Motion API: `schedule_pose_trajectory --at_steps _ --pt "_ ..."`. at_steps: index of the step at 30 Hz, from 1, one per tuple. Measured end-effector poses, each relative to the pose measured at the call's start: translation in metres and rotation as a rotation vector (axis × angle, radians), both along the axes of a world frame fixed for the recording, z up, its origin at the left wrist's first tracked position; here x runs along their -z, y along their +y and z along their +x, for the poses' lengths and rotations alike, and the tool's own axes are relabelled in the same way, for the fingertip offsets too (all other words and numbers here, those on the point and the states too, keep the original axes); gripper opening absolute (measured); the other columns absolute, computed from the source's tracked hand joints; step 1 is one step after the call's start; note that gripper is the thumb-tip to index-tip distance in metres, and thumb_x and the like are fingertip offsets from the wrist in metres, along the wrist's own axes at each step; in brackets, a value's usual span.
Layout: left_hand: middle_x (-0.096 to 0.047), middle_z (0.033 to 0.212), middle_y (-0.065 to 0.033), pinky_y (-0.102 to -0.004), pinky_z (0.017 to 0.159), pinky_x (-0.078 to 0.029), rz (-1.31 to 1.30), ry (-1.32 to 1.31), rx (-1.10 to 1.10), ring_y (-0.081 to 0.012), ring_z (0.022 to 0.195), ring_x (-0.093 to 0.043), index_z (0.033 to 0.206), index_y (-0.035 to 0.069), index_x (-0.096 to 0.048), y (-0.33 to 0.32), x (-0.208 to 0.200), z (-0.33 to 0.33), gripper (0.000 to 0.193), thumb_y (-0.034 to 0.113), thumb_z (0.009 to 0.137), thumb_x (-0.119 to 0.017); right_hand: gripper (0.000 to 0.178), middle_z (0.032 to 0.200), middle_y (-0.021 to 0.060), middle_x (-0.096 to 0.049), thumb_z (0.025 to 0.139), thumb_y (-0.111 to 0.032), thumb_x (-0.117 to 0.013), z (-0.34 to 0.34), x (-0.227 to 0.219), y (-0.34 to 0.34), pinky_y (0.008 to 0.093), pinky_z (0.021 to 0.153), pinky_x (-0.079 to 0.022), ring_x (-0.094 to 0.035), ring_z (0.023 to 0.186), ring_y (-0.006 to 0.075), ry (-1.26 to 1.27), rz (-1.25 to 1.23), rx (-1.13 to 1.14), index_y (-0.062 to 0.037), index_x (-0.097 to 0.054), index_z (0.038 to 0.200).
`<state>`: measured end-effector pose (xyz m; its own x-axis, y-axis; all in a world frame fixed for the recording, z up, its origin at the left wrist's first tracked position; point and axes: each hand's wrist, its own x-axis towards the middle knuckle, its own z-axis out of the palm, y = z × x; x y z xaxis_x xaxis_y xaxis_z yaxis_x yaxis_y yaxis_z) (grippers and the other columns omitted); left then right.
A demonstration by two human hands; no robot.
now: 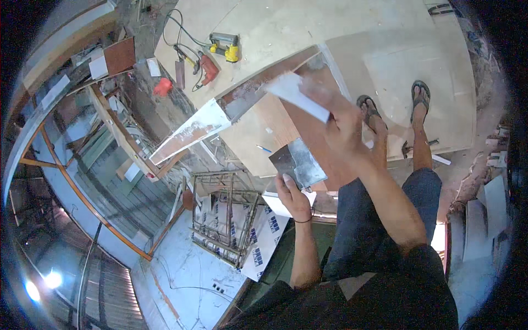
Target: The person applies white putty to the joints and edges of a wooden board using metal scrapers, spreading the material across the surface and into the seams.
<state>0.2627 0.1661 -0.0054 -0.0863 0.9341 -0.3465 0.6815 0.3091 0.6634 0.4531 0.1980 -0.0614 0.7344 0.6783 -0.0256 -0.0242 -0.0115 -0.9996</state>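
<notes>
My left hand [293, 199] grips the lower left edge of a dark rectangular plate [279, 160] by its thumb and fingers. Whitish material is smeared over the plate's right part. Farther right and higher, my right hand [344, 124] holds a flat white strip [297, 98], both smeared by motion. The strip points up and left over a brown wooden panel [302, 118], whose pale border carries white smears. My right fingers are partly blurred around the strip's near end. A blue pen [264, 148] lies left of the plate.
On the pale board [264, 27] at the far side lie a yellow-and-black nail gun [224, 47] and a red drill [208, 70] with cords. A rusty metal frame [228, 214] lies at lower left. A hammer [419, 147] rests beside my sandalled feet [421, 99].
</notes>
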Motion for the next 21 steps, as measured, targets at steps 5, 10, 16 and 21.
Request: schedule_pose_trajectory --at_steps 5,10,16,21 --pt "-0.055 0.099 -0.0118 -0.0254 0.078 -0.041 0.023 -0.012 -0.022 -0.013 0.087 -0.051 0.111 -0.008 -0.046 -0.005 0.002 0.003 0.03 0.015 0.093 -0.038 0.039 0.105 0.0129 -0.061 0.072 0.01 -0.049 0.004 -0.003 0.019 0.0339 0.087 -0.045 -0.058 0.102 0.0272 -0.102 0.019 -0.035 -0.0051 -0.061 0.105" --pt "-0.056 0.095 -0.0108 -0.0247 0.075 -0.042 -0.003 0.02 0.016 -0.0123 0.085 -0.051 0.111 -0.008 -0.046 -0.003 0.005 -0.007 0.031 0.017 0.093 -0.039 0.036 0.103 0.0119 -0.062 0.07 0.004 -0.056 -0.013 -0.001 -0.013 0.0382 0.089 -0.044 -0.058 0.101 0.0294 -0.17 0.038 -0.236 -0.0075 -0.063 0.104" --pt "-0.053 0.102 -0.0125 -0.0255 0.08 -0.039 -0.04 -0.05 -0.084 -0.0144 0.091 -0.048 0.113 -0.007 -0.043 -0.002 0.002 -0.001 0.029 0.014 0.094 -0.037 0.03 0.107 0.0117 -0.061 0.074 -0.002 -0.062 -0.006 -0.001 -0.001 0.0379 0.089 -0.044 -0.057 0.103 0.0258 0.022 0.013 0.084 -0.0051 -0.062 0.104" --pt "-0.054 0.1 -0.0105 -0.0251 0.079 -0.04 -0.011 -0.074 -0.087 -0.0134 0.089 -0.049 0.113 -0.006 -0.044 -0.005 0.003 0.006 0.028 0.013 0.094 -0.036 0.043 0.113 0.0102 -0.058 0.071 0.007 -0.054 -0.034 0.02 0.013 0.0395 0.097 -0.038 -0.05 0.112 0.0294 -0.1 0.092 -0.007 -0.0092 -0.059 0.11"
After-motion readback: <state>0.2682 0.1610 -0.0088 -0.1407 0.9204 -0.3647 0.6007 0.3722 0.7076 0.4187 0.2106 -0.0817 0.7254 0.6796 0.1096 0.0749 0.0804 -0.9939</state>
